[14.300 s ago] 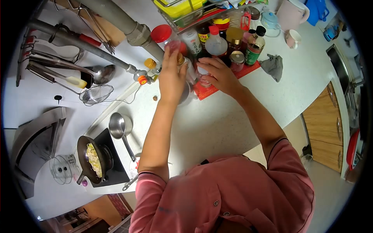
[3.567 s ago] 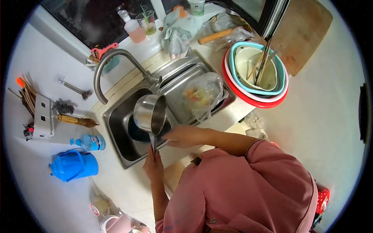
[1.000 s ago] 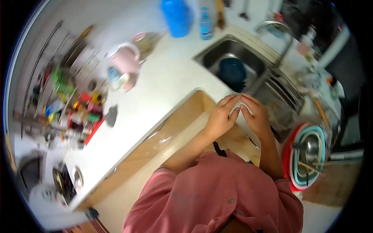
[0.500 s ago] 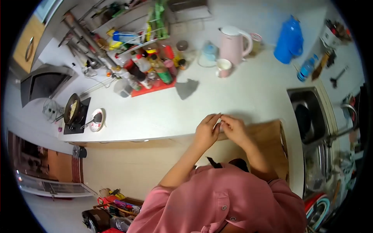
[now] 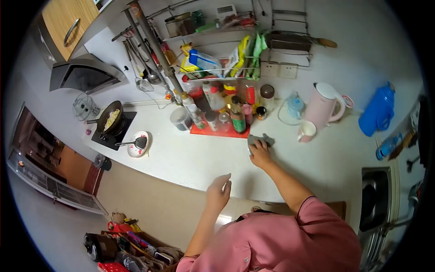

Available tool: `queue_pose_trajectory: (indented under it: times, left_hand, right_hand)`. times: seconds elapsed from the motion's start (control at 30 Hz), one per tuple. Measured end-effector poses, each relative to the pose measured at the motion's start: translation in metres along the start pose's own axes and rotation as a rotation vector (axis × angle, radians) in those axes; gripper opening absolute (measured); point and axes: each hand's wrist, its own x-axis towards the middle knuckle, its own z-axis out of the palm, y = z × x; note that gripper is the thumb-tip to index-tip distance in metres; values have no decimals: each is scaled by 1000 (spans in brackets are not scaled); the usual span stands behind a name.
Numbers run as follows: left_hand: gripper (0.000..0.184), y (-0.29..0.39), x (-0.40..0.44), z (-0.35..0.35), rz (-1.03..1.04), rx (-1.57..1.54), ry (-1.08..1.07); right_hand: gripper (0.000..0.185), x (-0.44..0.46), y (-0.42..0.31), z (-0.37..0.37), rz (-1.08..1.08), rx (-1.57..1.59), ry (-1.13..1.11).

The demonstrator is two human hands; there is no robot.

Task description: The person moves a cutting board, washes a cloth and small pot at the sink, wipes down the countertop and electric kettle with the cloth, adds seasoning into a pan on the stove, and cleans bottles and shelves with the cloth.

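My right hand [image 5: 260, 155] reaches across the white counter [image 5: 190, 154] to a grey cloth [image 5: 262, 139]. Its fingers press down on the near side of the cloth and curl at it, in front of the red mat [image 5: 219, 131] with bottles. Nearer my body, my left hand [image 5: 219, 192] hovers by the counter's front edge. Its fingers are loosely bent, thumb apart, and nothing shows in it.
A pink kettle [image 5: 317, 109] and a pink-and-white mug [image 5: 307, 131] stand right of the cloth. Far left, a pan [image 5: 111, 119] with food sits on the stove, beside a plate [image 5: 132, 151] bearing a spatula [image 5: 140, 143]. A sink [image 5: 375, 201] lies at the right.
My hands, together at the counter edge before, have parted. The right went forward onto the cloth, while the left stayed near the edge. The camera view has turned and shifted.
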Motion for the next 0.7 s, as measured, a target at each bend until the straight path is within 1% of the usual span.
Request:
queue_pose_trajectory:
  times: [0.1,0.2,0.3,0.33,0.37,0.43,0.47,0.5,0.57,0.6,0.7]
  left_hand:
    - [20,-2,20,-10,-89,17,-32]
    - [20,-15,38,4,-131,-11,-32]
    - [19,-25,49,29,-129,-44,-95]
    - [30,-32,53,32,-183,-66,-249]
    - [34,-34,57,37,-128,-23,-186]
    - [45,-28,68,48,-8,61,-67]
    - [54,-30,74,50,-39,25,-89]
    - [50,-41,80,54,-48,-49,-75]
    - [44,-68,91,62,-65,-200,-55]
    - [34,-67,99,53,-174,-331,-53]
    - [32,-76,129,27,-233,-477,-50]
  right_hand:
    - [31,-3,12,17,-1,-34,-25]
    - [22,0,26,40,-5,-46,-112]
    - [22,31,8,12,328,284,-352]
    - [30,33,6,32,413,444,-275]
    - [31,25,4,47,572,728,-291]
    - [33,24,-28,41,890,1303,-289]
    - [34,20,-44,26,952,1610,-345]
    - [35,20,-62,6,999,1918,-396]
    - [34,34,-103,-22,1309,1901,-420]
    - [37,32,-111,-17,1087,1910,-315]
    - [38,48,-133,-6,671,1643,-94]
